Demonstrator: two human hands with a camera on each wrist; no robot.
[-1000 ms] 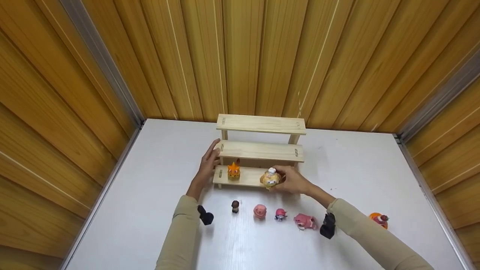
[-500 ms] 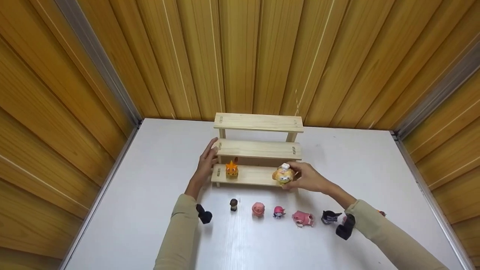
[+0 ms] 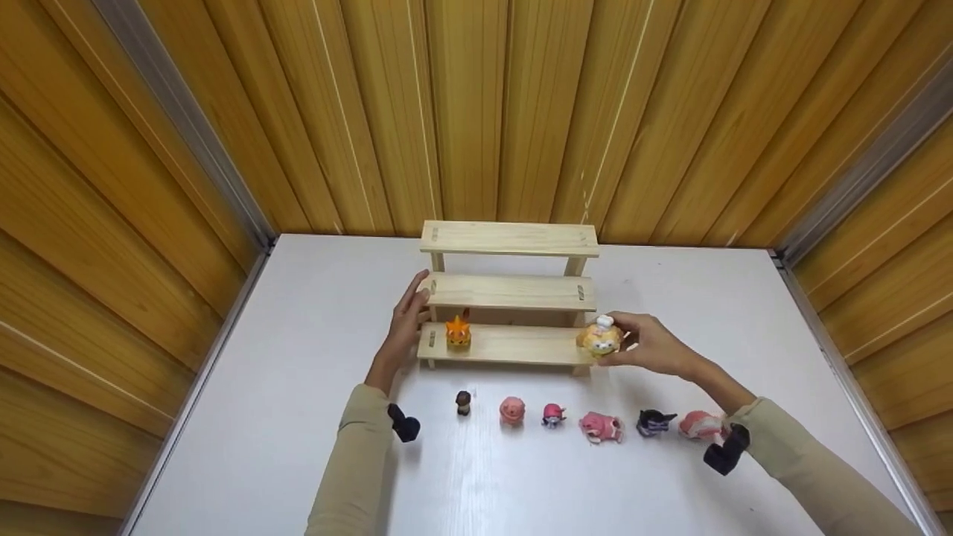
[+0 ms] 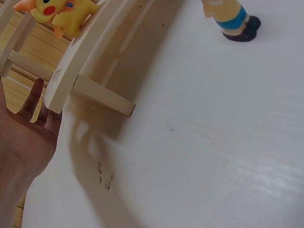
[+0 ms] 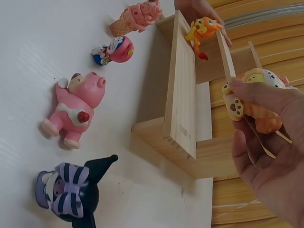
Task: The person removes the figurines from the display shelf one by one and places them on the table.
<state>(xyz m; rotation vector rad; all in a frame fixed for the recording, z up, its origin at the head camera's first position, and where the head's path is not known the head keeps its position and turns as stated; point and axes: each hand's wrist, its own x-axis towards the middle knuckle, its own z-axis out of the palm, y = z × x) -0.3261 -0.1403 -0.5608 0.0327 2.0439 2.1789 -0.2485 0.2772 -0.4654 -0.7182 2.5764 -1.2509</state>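
My right hand (image 3: 657,347) pinches a tan toy figurine (image 3: 601,339) with a white cap between thumb and fingers. In the head view this figurine overlaps the right end of the lowest step of a three-tier wooden shelf (image 3: 525,345). Its paw-print feet (image 5: 234,107) show beside my thumb in the right wrist view. My left hand (image 3: 406,325) rests along the shelf's left side, fingers extended behind the step's end. An orange spiky-headed figurine (image 3: 458,334) stands near the left of the lowest step; its yellow body (image 4: 76,18) shows in the left wrist view.
A row of figurines stands or lies on the white table (image 3: 298,417) before the shelf: a small brown-headed one (image 3: 463,403), a pink pig one (image 3: 511,411), a pink-hatted one (image 3: 553,415), a pink bear (image 3: 601,427), and a black-eared one (image 3: 654,422). Wood-patterned walls surround the table.
My right hand has moved right with the tan figurine, from over the middle-right of the lowest step to its right end. The left hand stays at the shelf's side.
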